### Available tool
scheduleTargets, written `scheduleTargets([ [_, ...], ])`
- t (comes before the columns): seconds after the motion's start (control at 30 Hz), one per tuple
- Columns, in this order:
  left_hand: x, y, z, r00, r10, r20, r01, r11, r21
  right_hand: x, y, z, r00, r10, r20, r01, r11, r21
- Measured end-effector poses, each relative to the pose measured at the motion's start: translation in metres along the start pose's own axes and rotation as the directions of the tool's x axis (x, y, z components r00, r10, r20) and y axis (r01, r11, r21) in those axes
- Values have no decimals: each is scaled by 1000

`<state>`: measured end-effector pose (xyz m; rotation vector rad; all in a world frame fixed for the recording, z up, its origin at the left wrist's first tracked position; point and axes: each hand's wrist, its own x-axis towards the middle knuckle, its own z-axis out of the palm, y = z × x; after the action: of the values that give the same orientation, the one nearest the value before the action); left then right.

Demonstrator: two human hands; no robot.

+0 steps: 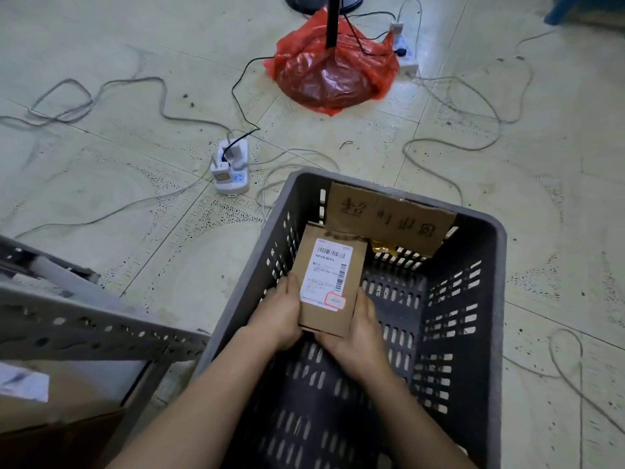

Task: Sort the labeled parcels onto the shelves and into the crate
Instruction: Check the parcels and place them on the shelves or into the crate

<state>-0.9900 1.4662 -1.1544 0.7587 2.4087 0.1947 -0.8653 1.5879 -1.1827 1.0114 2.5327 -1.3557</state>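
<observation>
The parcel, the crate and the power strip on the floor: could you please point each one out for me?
parcel (329, 282): head view, on its white shipping label.
crate (497, 265): head view, on the right rim.
power strip (231, 170): head view, on its white body among the plugs.

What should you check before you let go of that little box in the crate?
1. Both hands hold the box: left hand and right hand grip its near end. Ok.
2. Box is inside the crate walls: ok.
3. Label faces up and shows: ok.
4. Box rests on the crate floor: cannot tell.
5. Cardboard sign on the far wall stays clear of the box: ok.
6. Box matches this crate: cannot tell, writing too small.
</observation>
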Motion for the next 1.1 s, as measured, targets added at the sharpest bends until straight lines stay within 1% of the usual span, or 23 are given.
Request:
scheduleTargets([
  [0.1,3,5,0,1000,-14,-15,15,999,43,0,-2,2,1000,13,-13,-13,999,-36],
  [0.27,-4,14,-1,996,-82,-21,84,988,130,-6,-9,6,999,29,-20,-30,996,-80],
  [0.37,-9,22,-2,993,-97,-61,107,978,180,-8,-13,7,999,40,-10,-41,993,-114],
  [0.43,-12,27,-3,990,-104,-96,122,969,216,-7,-14,6,999,44,-9,-45,992,-116],
  [0.53,-14,29,-6,989,-96,-111,121,963,241,-8,-13,4,999,51,-2,-51,995,-87],
  [0.7,-26,27,-20,993,-90,-71,100,983,152,-22,-23,-23,1000,25,-13,-26,997,-76],
  [0.8,-47,29,-39,995,-92,-49,95,994,58,-41,-41,-52,1000,19,-15,-20,996,-90],
  [0.87,-69,36,-65,995,-87,-47,85,995,-51,-58,-65,-82,1000,15,-26,-17,997,-80],
  [0.93,-94,46,-90,995,-63,-75,49,984,-174,-80,-88,-107,999,-7,-38,4,998,-69],
  [0.97,-107,51,-106,995,-38,-97,13,971,-241,-89,-103,-122,998,-31,-52,27,997,-66],
  [1.0,-129,61,-136,992,-21,-124,-19,950,-312,-103,-128,-147,998,-16,-69,12,998,-58],
  [1.1,-175,84,-182,980,10,-197,-102,882,-461,-134,-169,-185,992,-58,-110,58,998,-9],
])
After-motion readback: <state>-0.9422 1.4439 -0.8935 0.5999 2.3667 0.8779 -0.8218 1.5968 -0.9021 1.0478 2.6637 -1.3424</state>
